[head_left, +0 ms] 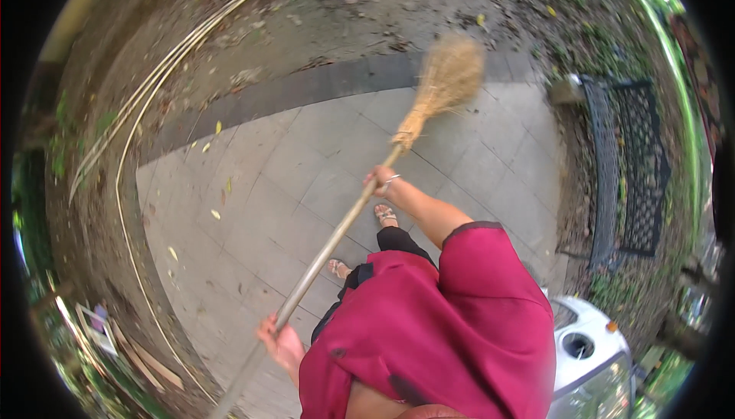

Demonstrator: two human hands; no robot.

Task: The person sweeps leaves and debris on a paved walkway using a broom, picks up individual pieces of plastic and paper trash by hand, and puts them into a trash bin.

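Note:
A long-handled broom (337,231) slants across the view, its pale wooden pole running from the lower left up to a straw head (452,74). My right hand (380,180), with a bangle at the wrist, is closed round the pole just below the bound neck of the straw. Further down the pole, my left hand (283,342) grips it near my left side. The straw head is blurred and lies over the far edge of the paving, by the darker border strip (329,82). Both my sandalled feet (386,215) are on the grey paving (306,166).
Several yellow leaves (215,214) are scattered on the paving at the left. Beyond the border lies bare soil (344,25) with leaf litter. Long thin poles or pipes (164,71) curve along the left. A dark metal bench (624,166) stands at the right, a white vehicle (589,319) behind me.

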